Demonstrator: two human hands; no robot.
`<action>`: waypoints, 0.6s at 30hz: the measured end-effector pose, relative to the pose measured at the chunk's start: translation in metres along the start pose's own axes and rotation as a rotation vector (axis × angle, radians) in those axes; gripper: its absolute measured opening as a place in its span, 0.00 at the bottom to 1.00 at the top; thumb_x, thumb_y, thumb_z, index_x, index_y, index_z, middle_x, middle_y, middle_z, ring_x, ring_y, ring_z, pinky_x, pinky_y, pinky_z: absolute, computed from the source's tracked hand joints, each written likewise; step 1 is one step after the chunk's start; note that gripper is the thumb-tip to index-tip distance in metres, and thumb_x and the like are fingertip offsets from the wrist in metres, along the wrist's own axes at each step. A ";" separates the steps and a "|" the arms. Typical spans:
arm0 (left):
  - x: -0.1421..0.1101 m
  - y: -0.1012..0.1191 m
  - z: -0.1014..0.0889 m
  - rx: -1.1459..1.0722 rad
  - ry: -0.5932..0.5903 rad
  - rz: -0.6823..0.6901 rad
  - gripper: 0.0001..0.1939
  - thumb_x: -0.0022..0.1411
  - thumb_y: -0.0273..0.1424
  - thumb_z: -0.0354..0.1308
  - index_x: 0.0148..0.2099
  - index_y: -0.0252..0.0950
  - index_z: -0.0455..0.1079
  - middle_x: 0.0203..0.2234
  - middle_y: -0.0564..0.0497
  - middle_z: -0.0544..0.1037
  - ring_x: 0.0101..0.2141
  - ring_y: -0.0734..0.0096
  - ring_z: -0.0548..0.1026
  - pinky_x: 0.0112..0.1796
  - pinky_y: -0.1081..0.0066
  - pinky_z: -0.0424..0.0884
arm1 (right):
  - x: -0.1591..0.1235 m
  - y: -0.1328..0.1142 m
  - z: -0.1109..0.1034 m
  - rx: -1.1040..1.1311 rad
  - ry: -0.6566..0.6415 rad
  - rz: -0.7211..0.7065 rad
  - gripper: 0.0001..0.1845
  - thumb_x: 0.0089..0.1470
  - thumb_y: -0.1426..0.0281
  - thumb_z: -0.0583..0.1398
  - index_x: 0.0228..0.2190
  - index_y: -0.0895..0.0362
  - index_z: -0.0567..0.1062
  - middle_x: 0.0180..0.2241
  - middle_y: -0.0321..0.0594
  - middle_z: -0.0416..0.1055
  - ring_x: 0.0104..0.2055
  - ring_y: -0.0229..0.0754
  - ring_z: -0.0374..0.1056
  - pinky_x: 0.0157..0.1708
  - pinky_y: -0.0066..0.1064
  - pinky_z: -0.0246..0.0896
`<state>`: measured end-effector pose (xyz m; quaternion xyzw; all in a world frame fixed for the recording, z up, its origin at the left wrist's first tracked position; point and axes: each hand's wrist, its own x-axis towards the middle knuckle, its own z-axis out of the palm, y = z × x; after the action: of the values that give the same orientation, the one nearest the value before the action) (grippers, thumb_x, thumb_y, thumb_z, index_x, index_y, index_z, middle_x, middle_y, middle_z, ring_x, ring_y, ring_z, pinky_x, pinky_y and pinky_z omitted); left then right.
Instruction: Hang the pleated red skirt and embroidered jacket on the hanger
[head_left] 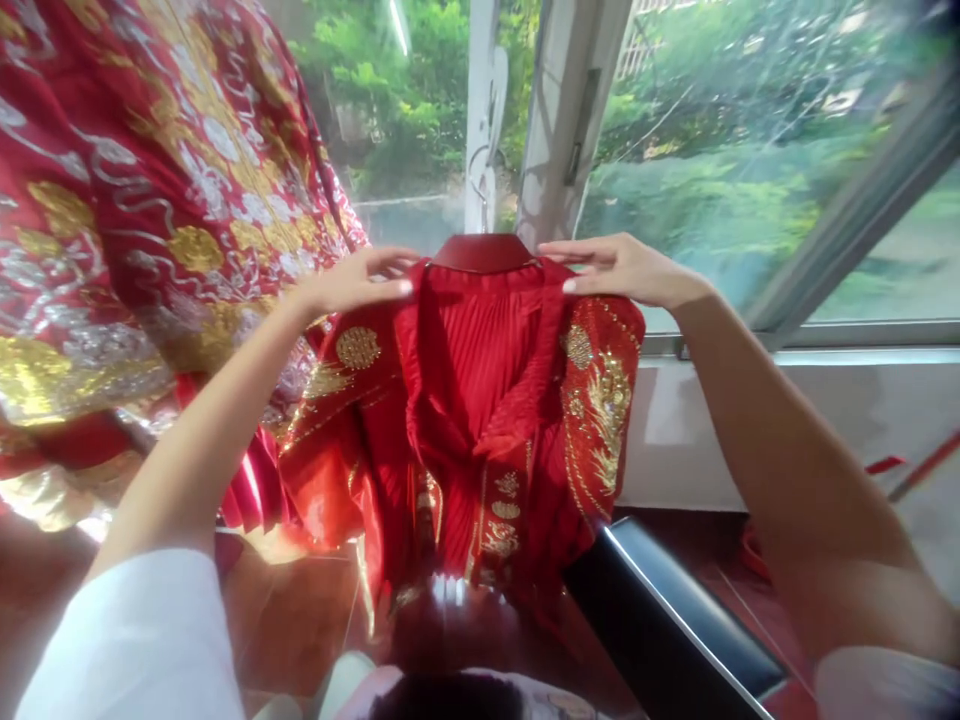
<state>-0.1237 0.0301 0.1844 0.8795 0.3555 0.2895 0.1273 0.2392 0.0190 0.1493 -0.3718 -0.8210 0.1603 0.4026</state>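
A red jacket [480, 330] with pleats and gold embroidery hangs in front of me on a dark red hanger [480, 252]. My left hand [364, 280] grips its left shoulder, thumb in front and fingers behind. On the other shoulder my right hand [626, 270] has the same hold, its thumb by the collar edge. Gold beaded motifs cover both sleeves and the front bands. The hanger's metal hook rises to a white chain or hook strip [489, 140]. Part of the fingers is hidden behind the cloth.
At left hangs a larger red garment [195, 200] with gold and silver embroidery. Behind are sliding windows [720, 170] over a white wall [675, 430]. A black glossy-edged object [667, 610] juts up at lower right. The floor [285, 610] is reddish tile.
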 end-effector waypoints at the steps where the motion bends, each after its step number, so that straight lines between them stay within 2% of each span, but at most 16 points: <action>1: 0.002 0.003 0.005 0.013 0.007 0.013 0.30 0.51 0.40 0.63 0.56 0.37 0.71 0.47 0.44 0.77 0.46 0.61 0.73 0.45 0.65 0.69 | -0.003 0.003 -0.001 -0.008 0.013 0.006 0.30 0.46 0.60 0.66 0.52 0.54 0.75 0.47 0.40 0.76 0.47 0.45 0.72 0.51 0.40 0.66; 3: 0.007 0.002 0.013 0.042 0.085 0.021 0.27 0.51 0.39 0.63 0.53 0.37 0.73 0.45 0.45 0.79 0.44 0.61 0.74 0.43 0.67 0.70 | -0.005 0.008 0.002 -0.041 0.104 0.013 0.26 0.47 0.62 0.65 0.50 0.55 0.77 0.44 0.39 0.77 0.44 0.44 0.72 0.49 0.40 0.67; 5: 0.011 -0.005 0.018 0.055 0.211 0.016 0.18 0.55 0.39 0.60 0.46 0.35 0.76 0.39 0.47 0.80 0.40 0.64 0.75 0.40 0.70 0.70 | -0.004 0.011 0.008 -0.064 0.197 0.017 0.21 0.51 0.63 0.63 0.46 0.56 0.79 0.41 0.39 0.78 0.42 0.43 0.73 0.47 0.39 0.68; 8: 0.018 -0.015 0.024 0.007 0.345 -0.014 0.13 0.58 0.38 0.57 0.35 0.33 0.76 0.28 0.49 0.79 0.32 0.69 0.73 0.34 0.72 0.69 | 0.002 0.006 0.012 -0.076 0.248 0.037 0.15 0.52 0.64 0.61 0.40 0.56 0.82 0.35 0.38 0.78 0.36 0.41 0.72 0.41 0.36 0.68; 11: 0.025 -0.021 0.027 -0.151 0.422 -0.115 0.12 0.60 0.35 0.56 0.29 0.34 0.73 0.20 0.51 0.74 0.24 0.73 0.70 0.28 0.73 0.67 | 0.012 -0.003 0.007 -0.067 0.292 0.110 0.11 0.53 0.64 0.61 0.34 0.56 0.82 0.28 0.36 0.76 0.30 0.40 0.70 0.33 0.33 0.67; 13: 0.030 -0.023 0.027 -0.283 0.387 -0.229 0.11 0.59 0.33 0.56 0.27 0.35 0.71 0.17 0.52 0.73 0.21 0.74 0.68 0.26 0.73 0.66 | 0.019 -0.007 0.002 -0.020 0.288 0.199 0.10 0.54 0.65 0.61 0.30 0.57 0.80 0.24 0.37 0.74 0.27 0.39 0.68 0.29 0.32 0.65; 15: 0.033 -0.023 0.026 -0.348 0.287 -0.323 0.10 0.58 0.33 0.57 0.26 0.35 0.70 0.17 0.52 0.73 0.20 0.74 0.68 0.25 0.72 0.65 | 0.025 -0.009 0.000 0.049 0.194 0.289 0.10 0.54 0.66 0.60 0.27 0.57 0.79 0.23 0.38 0.73 0.25 0.39 0.67 0.27 0.32 0.64; 17: 0.032 -0.023 0.025 -0.289 0.220 -0.343 0.14 0.59 0.35 0.56 0.23 0.36 0.68 0.16 0.52 0.71 0.18 0.74 0.66 0.23 0.72 0.62 | 0.025 -0.007 -0.001 0.074 0.075 0.330 0.14 0.56 0.64 0.58 0.23 0.58 0.77 0.23 0.40 0.73 0.24 0.39 0.66 0.26 0.32 0.63; 18: 0.030 -0.021 0.025 -0.226 0.224 -0.315 0.17 0.61 0.37 0.54 0.21 0.36 0.66 0.15 0.53 0.69 0.18 0.75 0.64 0.23 0.72 0.59 | 0.023 -0.006 -0.001 0.042 0.060 0.315 0.17 0.57 0.62 0.58 0.23 0.58 0.76 0.23 0.40 0.73 0.25 0.39 0.65 0.27 0.33 0.63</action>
<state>-0.1036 0.0657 0.1677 0.7555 0.4657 0.4001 0.2285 0.2276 0.0323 0.1657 -0.4918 -0.7367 0.2275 0.4045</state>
